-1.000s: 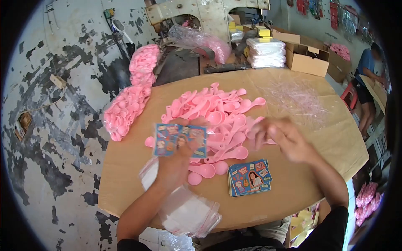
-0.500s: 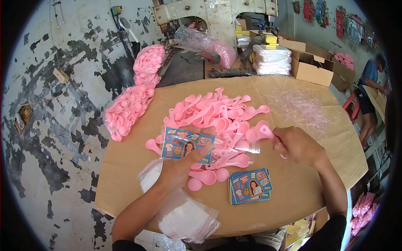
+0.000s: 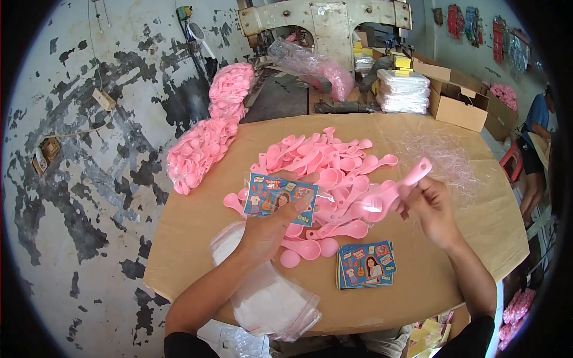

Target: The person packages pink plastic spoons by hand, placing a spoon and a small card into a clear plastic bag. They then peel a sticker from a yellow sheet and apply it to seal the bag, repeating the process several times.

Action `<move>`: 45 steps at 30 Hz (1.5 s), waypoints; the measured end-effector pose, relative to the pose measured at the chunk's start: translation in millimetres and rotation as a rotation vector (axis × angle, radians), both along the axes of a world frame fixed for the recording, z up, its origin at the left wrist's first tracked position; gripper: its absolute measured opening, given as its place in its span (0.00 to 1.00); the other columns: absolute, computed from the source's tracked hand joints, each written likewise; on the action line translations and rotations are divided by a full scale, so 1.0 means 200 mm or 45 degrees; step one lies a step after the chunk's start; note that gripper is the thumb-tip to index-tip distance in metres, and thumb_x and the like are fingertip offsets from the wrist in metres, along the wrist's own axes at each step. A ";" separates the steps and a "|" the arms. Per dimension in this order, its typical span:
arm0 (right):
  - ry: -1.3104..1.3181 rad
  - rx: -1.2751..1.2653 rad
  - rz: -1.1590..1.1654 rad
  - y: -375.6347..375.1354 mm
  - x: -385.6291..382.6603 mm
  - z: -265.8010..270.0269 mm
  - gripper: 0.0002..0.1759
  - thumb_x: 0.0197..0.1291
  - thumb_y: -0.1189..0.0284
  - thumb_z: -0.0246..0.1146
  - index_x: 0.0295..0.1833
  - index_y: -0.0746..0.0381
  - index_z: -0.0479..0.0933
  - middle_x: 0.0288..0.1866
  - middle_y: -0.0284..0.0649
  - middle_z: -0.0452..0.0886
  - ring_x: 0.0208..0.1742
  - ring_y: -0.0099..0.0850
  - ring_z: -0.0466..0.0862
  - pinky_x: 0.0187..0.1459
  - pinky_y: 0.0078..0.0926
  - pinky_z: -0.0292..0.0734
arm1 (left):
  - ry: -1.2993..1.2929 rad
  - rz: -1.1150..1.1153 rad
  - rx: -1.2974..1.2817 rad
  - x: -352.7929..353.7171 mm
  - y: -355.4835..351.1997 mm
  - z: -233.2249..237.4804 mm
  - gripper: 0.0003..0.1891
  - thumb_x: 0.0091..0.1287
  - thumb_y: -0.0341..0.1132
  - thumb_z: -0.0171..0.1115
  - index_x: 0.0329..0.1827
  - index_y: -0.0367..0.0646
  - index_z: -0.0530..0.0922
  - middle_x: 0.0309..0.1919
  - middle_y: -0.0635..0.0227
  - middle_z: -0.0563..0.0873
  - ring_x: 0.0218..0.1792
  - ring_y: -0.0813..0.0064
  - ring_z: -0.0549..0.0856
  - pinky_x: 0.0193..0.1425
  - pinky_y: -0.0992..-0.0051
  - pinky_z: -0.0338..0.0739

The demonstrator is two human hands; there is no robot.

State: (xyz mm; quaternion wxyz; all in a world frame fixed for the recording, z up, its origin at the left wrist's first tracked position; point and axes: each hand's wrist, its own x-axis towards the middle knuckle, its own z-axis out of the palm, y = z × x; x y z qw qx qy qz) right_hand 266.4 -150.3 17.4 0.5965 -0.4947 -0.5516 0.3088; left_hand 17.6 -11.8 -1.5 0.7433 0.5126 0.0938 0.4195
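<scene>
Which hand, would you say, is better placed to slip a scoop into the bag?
Right: the right hand holds a pink scoop at the bag; the left hand is busy holding that bag.

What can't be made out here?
Head view, card in the left hand: print too small to read.
Head view, spoon in the right hand: its bowl is lost against the pink pile.
Head view, person at right: cut off by the lens edge.

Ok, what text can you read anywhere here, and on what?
"Cinta", likely: corner of the card in the left hand.
"Cinta", likely: top of the stack.
Card headings: too blurred to read.
The spoon in the right hand: no print.
The boxes and hanging packs: nothing readable.
</scene>
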 end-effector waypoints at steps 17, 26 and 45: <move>-0.214 0.150 0.261 -0.01 -0.16 0.00 0.16 0.68 0.72 0.59 0.57 0.69 0.71 0.36 0.40 0.80 0.36 0.28 0.81 0.40 0.27 0.76 | 0.360 0.061 0.029 0.03 -0.07 0.00 0.33 0.60 0.27 0.71 0.66 0.40 0.63 0.53 0.64 0.82 0.55 0.73 0.81 0.57 0.74 0.80; -0.771 0.168 -0.018 0.03 -0.25 0.08 0.08 0.71 0.69 0.56 0.45 0.64 0.69 0.32 0.41 0.75 0.29 0.25 0.74 0.32 0.25 0.71 | 0.367 -0.003 0.263 0.00 -0.11 0.04 0.33 0.65 0.33 0.67 0.70 0.41 0.59 0.61 0.57 0.76 0.64 0.69 0.75 0.64 0.69 0.76; -0.889 0.204 0.218 0.26 -0.35 0.40 0.12 0.59 0.68 0.68 0.41 0.66 0.79 0.25 0.33 0.81 0.20 0.23 0.75 0.26 0.23 0.72 | 0.824 -0.260 0.728 0.01 -0.16 0.11 0.25 0.71 0.33 0.58 0.69 0.35 0.64 0.58 0.58 0.80 0.65 0.69 0.74 0.68 0.67 0.67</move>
